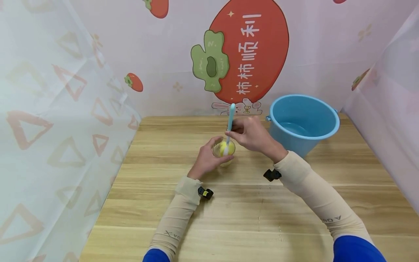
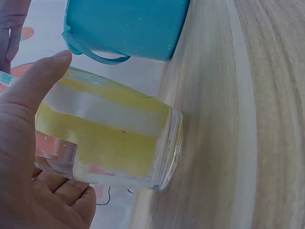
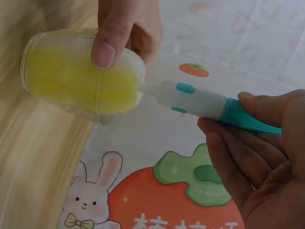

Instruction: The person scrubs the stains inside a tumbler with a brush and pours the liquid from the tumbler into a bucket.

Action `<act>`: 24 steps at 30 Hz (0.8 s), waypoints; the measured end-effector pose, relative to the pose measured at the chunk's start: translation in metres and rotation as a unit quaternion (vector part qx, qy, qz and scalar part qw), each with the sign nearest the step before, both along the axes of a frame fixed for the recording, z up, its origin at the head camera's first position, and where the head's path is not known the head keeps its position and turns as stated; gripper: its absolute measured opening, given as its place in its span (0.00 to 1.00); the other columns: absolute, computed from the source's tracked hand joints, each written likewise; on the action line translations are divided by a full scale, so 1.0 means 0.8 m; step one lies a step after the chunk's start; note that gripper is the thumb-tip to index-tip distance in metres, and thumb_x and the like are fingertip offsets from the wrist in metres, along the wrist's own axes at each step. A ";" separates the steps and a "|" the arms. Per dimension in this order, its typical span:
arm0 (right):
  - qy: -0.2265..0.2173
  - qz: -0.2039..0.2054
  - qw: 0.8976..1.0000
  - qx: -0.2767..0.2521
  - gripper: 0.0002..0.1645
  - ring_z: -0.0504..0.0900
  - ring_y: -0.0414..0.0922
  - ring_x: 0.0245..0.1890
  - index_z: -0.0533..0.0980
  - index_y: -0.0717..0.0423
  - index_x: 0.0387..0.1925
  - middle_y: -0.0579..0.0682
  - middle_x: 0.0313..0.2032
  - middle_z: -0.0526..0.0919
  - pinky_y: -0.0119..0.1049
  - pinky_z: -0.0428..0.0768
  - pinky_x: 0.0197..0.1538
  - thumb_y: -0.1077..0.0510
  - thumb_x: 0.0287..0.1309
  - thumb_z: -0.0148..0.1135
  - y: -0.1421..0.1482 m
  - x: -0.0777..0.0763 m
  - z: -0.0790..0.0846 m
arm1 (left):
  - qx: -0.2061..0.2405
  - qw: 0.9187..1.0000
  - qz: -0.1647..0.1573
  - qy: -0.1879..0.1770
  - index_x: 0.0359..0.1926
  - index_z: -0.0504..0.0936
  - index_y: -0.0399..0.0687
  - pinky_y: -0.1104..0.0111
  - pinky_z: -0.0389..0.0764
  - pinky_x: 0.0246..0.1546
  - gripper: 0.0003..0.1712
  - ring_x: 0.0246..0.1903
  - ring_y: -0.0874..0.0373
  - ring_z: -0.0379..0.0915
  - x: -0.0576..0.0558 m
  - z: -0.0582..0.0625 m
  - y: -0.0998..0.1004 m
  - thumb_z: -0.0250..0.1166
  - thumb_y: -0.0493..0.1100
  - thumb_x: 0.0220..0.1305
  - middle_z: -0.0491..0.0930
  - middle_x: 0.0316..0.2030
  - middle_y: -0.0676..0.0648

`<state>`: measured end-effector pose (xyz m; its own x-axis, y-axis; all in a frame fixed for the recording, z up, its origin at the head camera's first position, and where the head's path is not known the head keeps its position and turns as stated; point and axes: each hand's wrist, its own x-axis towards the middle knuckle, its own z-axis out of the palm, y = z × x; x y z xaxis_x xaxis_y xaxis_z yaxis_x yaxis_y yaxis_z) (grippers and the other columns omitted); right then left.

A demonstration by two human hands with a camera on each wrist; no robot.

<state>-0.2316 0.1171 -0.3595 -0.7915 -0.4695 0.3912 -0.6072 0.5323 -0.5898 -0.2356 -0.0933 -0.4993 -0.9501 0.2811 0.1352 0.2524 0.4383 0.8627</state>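
My left hand (image 1: 208, 155) grips a clear drinking glass (image 2: 172, 148), thumb on one side and fingers round the other. Inside the glass sits the yellow and white sponge head of a bottle brush (image 3: 66, 71), which fills most of it. The glass stands upright, its base close over the table in the left wrist view. With thumb and fingers, my right hand (image 1: 253, 136) holds the brush by its teal handle (image 1: 231, 115), which points up out of the glass mouth. A white neck (image 3: 190, 98) joins the handle to the sponge.
A blue bucket (image 1: 291, 145) stands behind and to the right of the hands, near the back edge of the wooden table (image 1: 235, 225). Small wet drops mark the tabletop in front. Printed cloth walls (image 1: 157, 47) enclose the back and both sides.
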 end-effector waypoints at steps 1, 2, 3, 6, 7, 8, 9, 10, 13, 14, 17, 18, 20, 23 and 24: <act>0.000 0.000 1.000 -0.002 0.11 0.94 0.47 0.38 0.88 0.62 0.45 0.55 0.39 0.93 0.44 0.91 0.44 0.60 0.64 0.75 0.000 0.001 0.001 | 0.001 1.000 0.000 0.000 0.77 0.69 0.53 0.42 0.73 0.70 0.57 0.73 0.48 0.70 0.000 0.000 0.000 0.81 0.68 0.51 0.74 0.73 0.50; 0.003 -0.001 1.000 -0.002 0.11 0.94 0.47 0.38 0.88 0.62 0.45 0.55 0.39 0.93 0.43 0.91 0.44 0.59 0.63 0.76 0.001 0.001 0.004 | 0.002 1.000 -0.001 -0.001 0.76 0.69 0.53 0.43 0.74 0.69 0.57 0.72 0.48 0.71 0.000 0.000 0.001 0.81 0.68 0.52 0.74 0.72 0.50; 0.004 0.000 1.000 -0.007 0.12 0.94 0.47 0.38 0.88 0.62 0.45 0.55 0.39 0.93 0.44 0.91 0.44 0.60 0.63 0.76 0.001 0.001 0.008 | 0.003 1.000 -0.001 -0.002 0.76 0.69 0.53 0.43 0.75 0.68 0.56 0.71 0.49 0.72 0.000 0.001 0.001 0.81 0.67 0.52 0.75 0.72 0.50; 0.023 0.001 1.000 -0.021 0.13 0.94 0.48 0.38 0.88 0.62 0.45 0.55 0.39 0.93 0.44 0.91 0.44 0.59 0.62 0.77 0.004 0.002 0.025 | 0.006 1.000 -0.001 -0.004 0.76 0.70 0.58 0.43 0.75 0.68 0.54 0.68 0.50 0.74 0.001 0.002 0.002 0.82 0.66 0.52 0.76 0.71 0.51; 0.032 0.000 0.999 -0.024 0.13 0.94 0.48 0.38 0.88 0.61 0.45 0.55 0.39 0.93 0.43 0.91 0.44 0.59 0.61 0.77 0.005 0.003 0.031 | 0.006 1.000 0.000 -0.004 0.75 0.70 0.60 0.43 0.75 0.68 0.53 0.69 0.51 0.74 0.001 0.002 0.002 0.82 0.65 0.52 0.76 0.70 0.52; 0.039 0.000 0.999 -0.027 0.13 0.94 0.48 0.38 0.88 0.61 0.45 0.55 0.39 0.93 0.44 0.91 0.44 0.59 0.61 0.78 0.006 0.003 0.037 | 0.006 1.000 0.000 -0.003 0.75 0.70 0.62 0.43 0.74 0.69 0.52 0.69 0.51 0.73 0.001 0.003 0.003 0.83 0.65 0.52 0.77 0.70 0.53; 0.043 0.001 0.999 -0.032 0.14 0.94 0.48 0.38 0.88 0.62 0.45 0.55 0.39 0.93 0.44 0.91 0.44 0.59 0.61 0.78 0.007 0.003 0.042 | 0.006 1.000 0.001 -0.002 0.75 0.70 0.64 0.42 0.72 0.71 0.52 0.70 0.52 0.73 0.001 0.003 0.003 0.83 0.64 0.52 0.77 0.70 0.53; 0.049 0.000 0.998 -0.033 0.14 0.94 0.48 0.38 0.88 0.61 0.45 0.55 0.39 0.93 0.43 0.91 0.44 0.59 0.61 0.78 0.008 0.003 0.047 | 0.006 1.000 0.001 0.000 0.75 0.70 0.65 0.42 0.71 0.72 0.52 0.71 0.52 0.72 0.002 0.003 0.003 0.83 0.63 0.52 0.77 0.70 0.54; 0.056 -0.004 0.998 -0.036 0.14 0.94 0.47 0.38 0.88 0.61 0.46 0.55 0.39 0.94 0.43 0.91 0.44 0.58 0.60 0.79 0.008 0.001 0.054 | 0.006 1.000 0.001 0.004 0.74 0.70 0.68 0.42 0.70 0.72 0.51 0.70 0.54 0.72 0.002 0.001 0.002 0.83 0.62 0.52 0.77 0.69 0.55; 0.060 -0.005 0.998 -0.036 0.14 0.94 0.48 0.38 0.88 0.62 0.46 0.55 0.39 0.94 0.43 0.91 0.44 0.58 0.60 0.79 0.008 0.001 0.054 | 0.007 1.000 0.001 0.005 0.74 0.69 0.68 0.42 0.71 0.72 0.51 0.70 0.54 0.73 0.002 0.001 0.002 0.83 0.62 0.52 0.77 0.69 0.55; 0.074 -0.004 0.997 -0.025 0.14 0.94 0.48 0.37 0.88 0.62 0.45 0.56 0.38 0.93 0.45 0.91 0.44 0.58 0.60 0.78 0.006 -0.002 0.046 | 0.007 1.000 0.002 0.007 0.74 0.70 0.68 0.44 0.75 0.69 0.50 0.66 0.54 0.75 0.001 0.000 0.001 0.83 0.63 0.52 0.78 0.68 0.56; 0.079 -0.004 0.997 -0.019 0.14 0.94 0.49 0.37 0.88 0.62 0.45 0.56 0.37 0.93 0.45 0.91 0.43 0.58 0.61 0.78 0.005 -0.003 0.042 | 0.007 1.000 0.003 0.007 0.74 0.70 0.68 0.44 0.75 0.68 0.50 0.66 0.54 0.75 0.001 -0.001 0.002 0.83 0.64 0.52 0.78 0.67 0.56; 0.080 -0.001 0.997 -0.010 0.13 0.94 0.49 0.36 0.88 0.62 0.44 0.56 0.37 0.93 0.45 0.91 0.43 0.59 0.62 0.77 0.002 -0.005 0.030 | 0.004 1.000 0.006 0.006 0.74 0.70 0.66 0.45 0.76 0.67 0.51 0.65 0.54 0.76 0.000 -0.001 0.002 0.82 0.66 0.51 0.78 0.68 0.56; 0.065 0.002 0.998 -0.009 0.11 0.94 0.49 0.36 0.87 0.63 0.43 0.57 0.37 0.93 0.45 0.91 0.42 0.60 0.63 0.76 -0.001 -0.008 0.010 | -0.002 1.000 0.006 0.005 0.75 0.70 0.62 0.44 0.77 0.67 0.53 0.67 0.51 0.75 -0.001 -0.002 0.001 0.81 0.68 0.51 0.77 0.70 0.54; 0.058 0.003 0.998 -0.014 0.10 0.94 0.49 0.36 0.87 0.64 0.42 0.57 0.36 0.93 0.45 0.91 0.42 0.60 0.63 0.76 -0.003 -0.009 0.004 | -0.004 1.000 0.005 0.005 0.75 0.70 0.61 0.44 0.77 0.67 0.54 0.68 0.51 0.74 -0.002 -0.003 0.001 0.81 0.69 0.51 0.76 0.71 0.53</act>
<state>-0.2387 0.1149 -0.3563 -0.7379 -0.4615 0.4925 -0.6749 0.5135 -0.5300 -0.2370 -0.0922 -0.5013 -0.9516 0.2724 0.1426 0.2565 0.4474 0.8568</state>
